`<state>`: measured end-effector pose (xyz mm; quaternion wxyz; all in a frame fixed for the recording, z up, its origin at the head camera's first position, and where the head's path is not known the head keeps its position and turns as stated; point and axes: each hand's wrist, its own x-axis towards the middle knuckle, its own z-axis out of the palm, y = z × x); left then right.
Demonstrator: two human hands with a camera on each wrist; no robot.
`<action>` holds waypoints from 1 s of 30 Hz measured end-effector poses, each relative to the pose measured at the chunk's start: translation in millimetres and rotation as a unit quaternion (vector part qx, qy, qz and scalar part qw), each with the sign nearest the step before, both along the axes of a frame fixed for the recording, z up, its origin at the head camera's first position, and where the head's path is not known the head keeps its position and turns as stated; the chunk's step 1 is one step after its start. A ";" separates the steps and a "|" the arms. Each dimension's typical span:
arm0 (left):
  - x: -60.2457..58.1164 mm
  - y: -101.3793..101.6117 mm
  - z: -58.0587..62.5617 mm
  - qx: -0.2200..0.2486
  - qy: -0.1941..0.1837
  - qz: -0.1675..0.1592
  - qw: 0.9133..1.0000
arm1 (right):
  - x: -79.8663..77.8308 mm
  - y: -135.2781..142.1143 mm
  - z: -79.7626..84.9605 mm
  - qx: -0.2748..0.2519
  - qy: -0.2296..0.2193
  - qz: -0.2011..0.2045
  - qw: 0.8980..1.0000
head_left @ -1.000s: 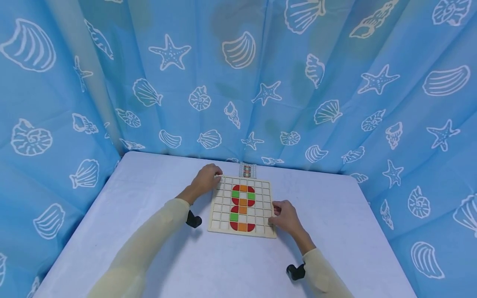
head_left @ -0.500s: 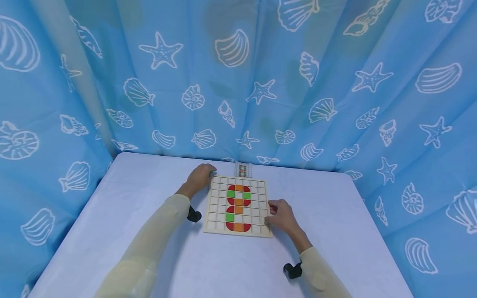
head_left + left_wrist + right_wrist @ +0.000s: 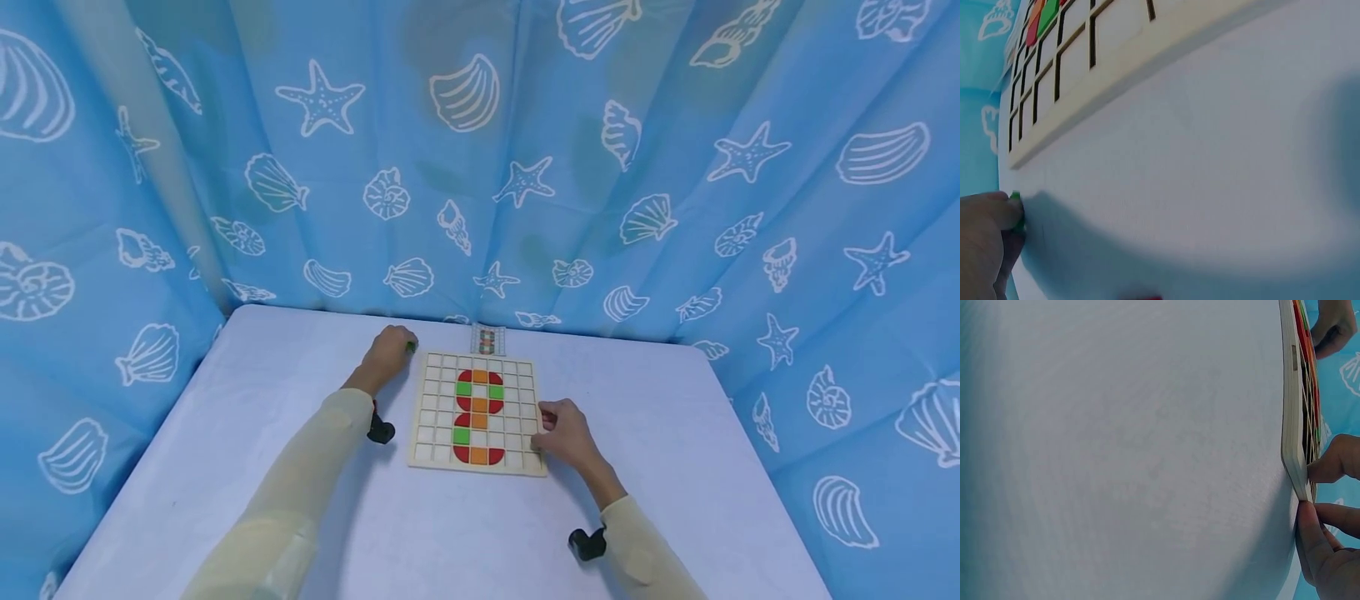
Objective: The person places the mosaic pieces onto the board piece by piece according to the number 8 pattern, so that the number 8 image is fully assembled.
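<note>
A pale wooden grid board [image 3: 477, 471] lies on the white table, holding red, orange and green tiles [image 3: 478, 404] in two ring-like shapes, the lower one with a gap at its right side. Beyond the board's far left corner, my left hand [image 3: 387, 352] pinches a small green tile [image 3: 1015, 199], mostly covered by the fingers. My right hand [image 3: 567, 435] grips the board's right edge; in the right wrist view one digit reaches over the top face while other fingers [image 3: 1313, 534] press at the corner.
A small pattern card [image 3: 487, 340] with a similar coloured design lies just behind the board. White cloth covers the table [image 3: 645, 400]. A blue curtain [image 3: 435, 167] with white shells and starfish surrounds the back and sides.
My left hand has left the board's far left corner and moved outward to the left, a green tile now showing at its fingertips. The right hand stays at the board's edge. The view has shifted slightly.
</note>
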<state>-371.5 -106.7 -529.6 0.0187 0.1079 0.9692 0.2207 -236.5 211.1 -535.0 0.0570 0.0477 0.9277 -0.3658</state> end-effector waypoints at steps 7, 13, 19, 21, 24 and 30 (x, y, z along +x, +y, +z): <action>1.8 -8.2 1.2 0.018 -0.013 0.016 1.000 | -0.7 -0.8 0.3 0.010 -0.004 -0.005 1.000; 0.6 -11.5 -5.1 0.029 -0.021 0.029 0.999 | -0.5 -0.7 -0.2 0.005 -0.007 -0.004 1.000; 0.9 -13.3 -5.3 0.047 -0.003 0.008 0.999 | -3.2 1.3 1.2 0.013 -0.004 -0.003 1.000; 3.7 -11.7 -2.7 0.048 0.003 -0.001 0.999 | -3.7 1.1 1.4 0.013 -0.003 -0.002 1.000; 9.7 -5.5 2.0 0.048 0.017 -0.014 0.999 | -3.4 0.4 0.4 0.012 -0.003 0.000 1.000; 21.2 15.1 9.8 0.037 0.027 -0.058 0.997 | -1.9 -0.2 -1.1 0.011 -0.001 0.003 1.000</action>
